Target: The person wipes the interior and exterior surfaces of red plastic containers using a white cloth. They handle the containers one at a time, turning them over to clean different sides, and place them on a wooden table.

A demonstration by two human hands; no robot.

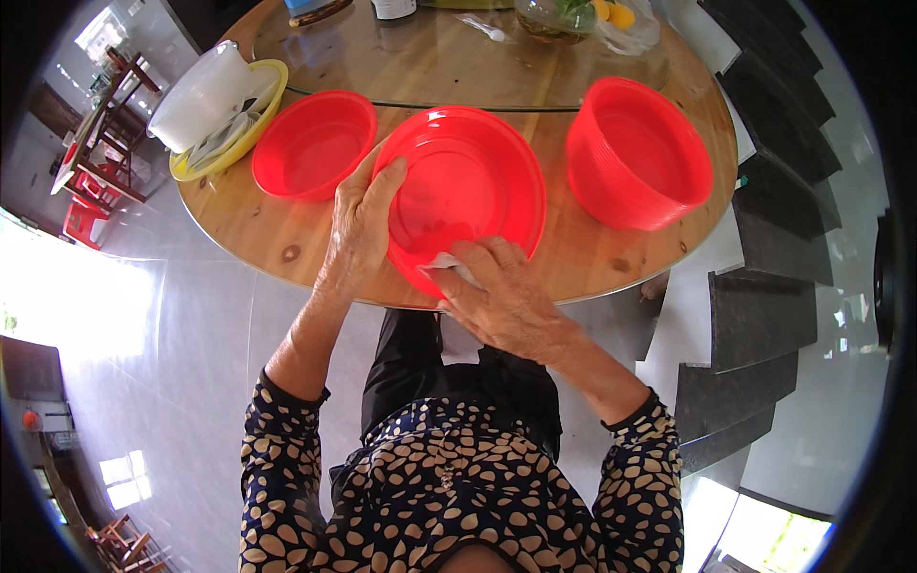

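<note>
My left hand [363, 211] grips the left rim of a red plastic bowl [458, 186], thumb over its inner wall. This bowl is tilted towards me at the near edge of the round wooden table [286, 247]. A white cloth or tissue [453, 265] is pinched in my right hand [494, 294], pressed on the bowl's near rim. Left of it sits another red plastic bowl [315, 147]. On the right stands a stack of nested red bowls [637, 154]. Fingers of both hands are partly hidden by the bowl and cloth.
A yellow tray [240, 143] at the left holds a stack of translucent white bowls [200, 97] and several spoons. Behind is a glass turntable [430, 57] with a glass bowl [555, 18] and a plastic bag [630, 36]. Dark stairs [763, 315] rise at the right.
</note>
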